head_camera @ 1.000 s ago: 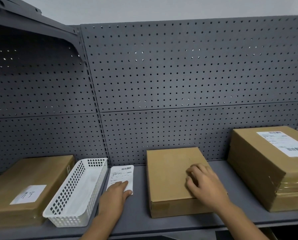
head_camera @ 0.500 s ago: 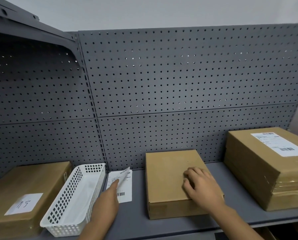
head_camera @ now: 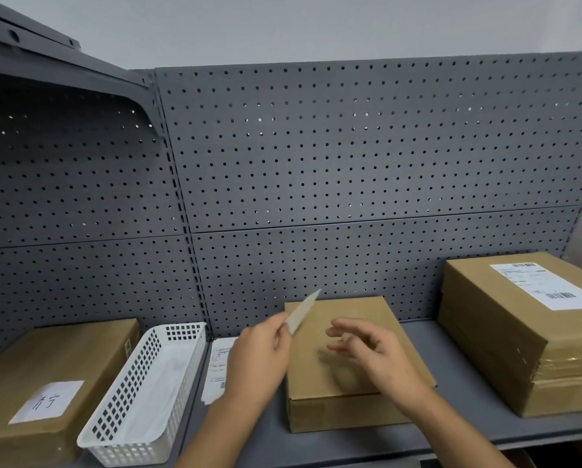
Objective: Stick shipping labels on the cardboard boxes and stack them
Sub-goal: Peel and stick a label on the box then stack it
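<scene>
My left hand (head_camera: 259, 363) pinches the near end of a shipping label (head_camera: 302, 311) between thumb and fingertips. The label is lifted clear of the shelf and slants up and to the right. It is seen almost edge-on, so its print cannot be read. Its far tip stands in front of the back left corner of the middle box (head_camera: 336, 412).

My right hand (head_camera: 377, 352) holds nothing. Its fingers are spread and loosely bent, pointing left toward the label, and they are blurred. The hand hovers over the top of the middle box, with its shadow lying on the cardboard beneath. I cannot tell whether any finger touches the box.

The middle box sits flat on the grey shelf (head_camera: 451, 430), its top bare of any label. Just left of it, partly hidden behind my left wrist, more label sheets (head_camera: 219, 363) lie flat on the shelf. A white perforated basket (head_camera: 147, 393) stands beside them. Further left is a left box (head_camera: 80, 352) bearing a white slip (head_camera: 46, 401) with handwriting.

At the right, well apart from the middle box, stands a taller cardboard stack (head_camera: 505, 349) with tape round its lower part. A printed label (head_camera: 546, 285) is stuck on its top face. A grey pegboard (head_camera: 350, 163) forms the back wall.
</scene>
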